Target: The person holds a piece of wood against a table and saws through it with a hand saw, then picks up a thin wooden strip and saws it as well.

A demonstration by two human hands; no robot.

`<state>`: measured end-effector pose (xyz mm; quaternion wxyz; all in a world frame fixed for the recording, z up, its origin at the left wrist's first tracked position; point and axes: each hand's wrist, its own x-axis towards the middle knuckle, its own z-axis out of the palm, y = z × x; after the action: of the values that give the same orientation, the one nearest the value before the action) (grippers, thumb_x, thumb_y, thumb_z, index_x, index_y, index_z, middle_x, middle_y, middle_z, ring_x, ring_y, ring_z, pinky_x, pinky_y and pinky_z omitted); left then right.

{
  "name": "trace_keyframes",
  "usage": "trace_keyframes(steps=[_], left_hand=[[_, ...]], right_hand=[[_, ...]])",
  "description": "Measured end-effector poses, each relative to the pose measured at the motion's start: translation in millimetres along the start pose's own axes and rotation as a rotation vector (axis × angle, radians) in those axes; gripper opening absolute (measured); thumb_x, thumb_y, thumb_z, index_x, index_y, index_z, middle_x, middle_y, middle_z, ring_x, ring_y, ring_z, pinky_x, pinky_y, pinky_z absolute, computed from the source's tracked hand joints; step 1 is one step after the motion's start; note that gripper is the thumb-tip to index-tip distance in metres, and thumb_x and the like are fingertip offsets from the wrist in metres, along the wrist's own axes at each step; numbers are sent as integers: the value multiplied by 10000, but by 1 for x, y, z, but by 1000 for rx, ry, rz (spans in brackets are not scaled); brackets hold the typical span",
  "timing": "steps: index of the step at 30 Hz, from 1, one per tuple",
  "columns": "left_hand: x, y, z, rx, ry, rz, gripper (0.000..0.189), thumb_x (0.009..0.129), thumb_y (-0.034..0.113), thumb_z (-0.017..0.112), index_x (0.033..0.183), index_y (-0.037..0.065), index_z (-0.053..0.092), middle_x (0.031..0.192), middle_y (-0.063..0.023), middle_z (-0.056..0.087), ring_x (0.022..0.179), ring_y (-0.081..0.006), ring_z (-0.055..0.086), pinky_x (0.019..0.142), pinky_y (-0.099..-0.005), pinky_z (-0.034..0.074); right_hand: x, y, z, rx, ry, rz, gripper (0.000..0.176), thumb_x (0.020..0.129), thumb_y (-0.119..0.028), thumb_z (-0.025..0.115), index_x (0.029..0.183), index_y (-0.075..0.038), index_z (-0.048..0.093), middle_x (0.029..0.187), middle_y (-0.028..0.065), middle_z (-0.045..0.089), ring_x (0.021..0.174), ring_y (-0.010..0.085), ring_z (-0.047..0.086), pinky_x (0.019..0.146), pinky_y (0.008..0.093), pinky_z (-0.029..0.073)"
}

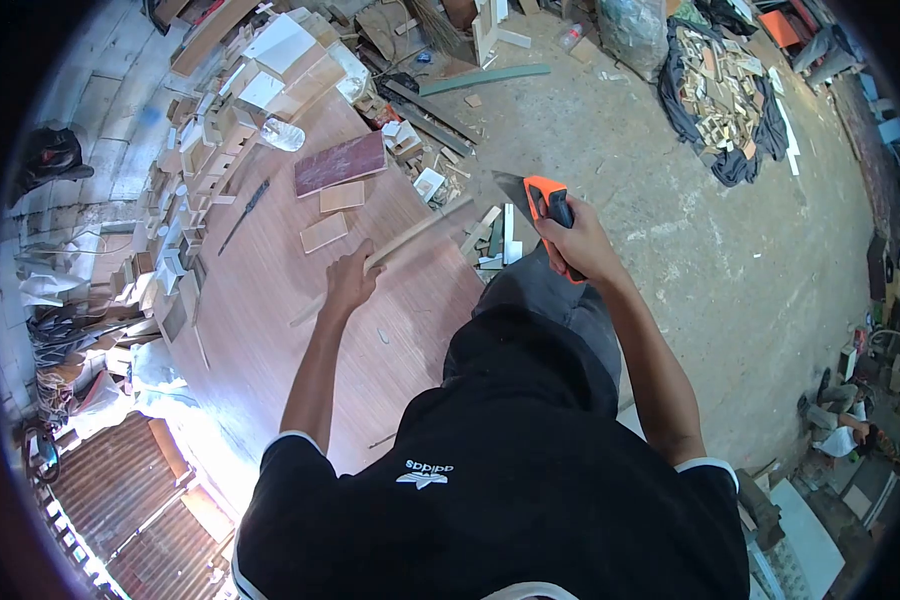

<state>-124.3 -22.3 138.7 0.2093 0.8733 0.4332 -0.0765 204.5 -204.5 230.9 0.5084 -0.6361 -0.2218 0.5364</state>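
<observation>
A wooden strip (410, 235) was laid slantwise on the workbench (260, 330), with its far end carried past the bench's right edge. The left hand (350, 280) was set upon the strip near its middle. The handsaw (530, 195) was held in the right hand (580, 240), to the right of the bench and just beside the strip's far end. Beyond the left hand two offcuts (324, 232) were placed one behind the other, with a board (340, 163) behind them and a bottle (282, 133) further back. Blocks (200, 170) were stacked along the bench's left side. A heap of scraps (720, 90) was spread on the floor, far right.
</observation>
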Motion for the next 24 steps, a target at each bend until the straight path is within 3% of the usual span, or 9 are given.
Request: trace_keyframes(steps=[1, 3, 7, 9, 12, 16, 19, 21, 24], left_hand=[[-1, 6, 1, 1, -6, 0, 363, 818, 294, 694, 1074, 111, 513, 860, -193, 665, 845, -440, 634, 749, -527, 461], [0, 15, 3, 25, 194, -100, 323, 863, 301, 631, 1106, 124, 515, 845, -185, 673, 821, -429, 649, 722, -527, 468], [16, 24, 22, 50, 220, -179, 405, 865, 328, 634, 1199, 138, 505, 891, -204, 679, 814, -423, 652, 726, -536, 477], [23, 30, 25, 71, 130, -212, 453, 866, 326, 629, 1254, 142, 483, 876, -222, 675, 810, -432, 652, 729, -540, 481], [22, 38, 25, 34, 213, -162, 443, 871, 320, 623, 1248, 134, 481, 869, -233, 672, 812, -434, 652, 729, -531, 484], [32, 46, 21, 53, 176, -239, 459, 859, 333, 638, 1234, 119, 482, 891, -240, 669, 827, -436, 649, 733, -530, 483], [34, 44, 19, -61, 168, -311, 429, 870, 294, 646, 1221, 90, 506, 927, -229, 664, 872, -378, 661, 768, -477, 489], [42, 23, 47, -512, 372, -246, 371, 888, 224, 642, 1190, 34, 542, 991, -182, 663, 924, -269, 648, 806, -386, 483], [53, 1, 92, -782, 427, -315, 286, 868, 193, 666, 1063, 1, 581, 972, -181, 659, 893, -250, 637, 781, -375, 479]], right_hand=[[0, 2, 0, -9, 14, 1, 137, 845, -77, 590, 892, -20, 475, 501, 34, 473, 363, 125, 450, 371, 293, 382], [2, 4, 0, -22, 27, -2, 138, 846, -79, 589, 889, -19, 473, 501, 37, 475, 363, 127, 451, 369, 294, 380], [7, 8, 0, -51, 50, -20, 147, 853, -86, 590, 893, -18, 466, 500, 40, 473, 360, 128, 446, 366, 295, 374], [6, 9, -1, -59, 50, -19, 151, 853, -87, 591, 896, -18, 464, 499, 40, 473, 359, 128, 444, 365, 296, 371], [3, 9, -2, -13, 68, -2, 142, 842, -79, 589, 916, -19, 484, 547, 14, 463, 360, 122, 472, 340, 290, 372], [10, 16, -1, -6, 35, -11, 129, 845, -83, 586, 909, -21, 494, 553, 16, 468, 366, 119, 474, 343, 286, 374], [16, 26, 1, -44, -3, -10, 126, 846, -98, 587, 909, -28, 503, 566, 18, 477, 363, 116, 471, 335, 280, 368], [19, 28, -2, -83, -40, -21, 124, 846, -109, 588, 910, -37, 509, 578, 20, 485, 357, 113, 467, 327, 276, 363], [24, 31, -9, -293, -145, 25, 135, 841, -127, 593, 915, -29, 538, 613, 41, 504, 441, 125, 492, 417, 297, 410]])
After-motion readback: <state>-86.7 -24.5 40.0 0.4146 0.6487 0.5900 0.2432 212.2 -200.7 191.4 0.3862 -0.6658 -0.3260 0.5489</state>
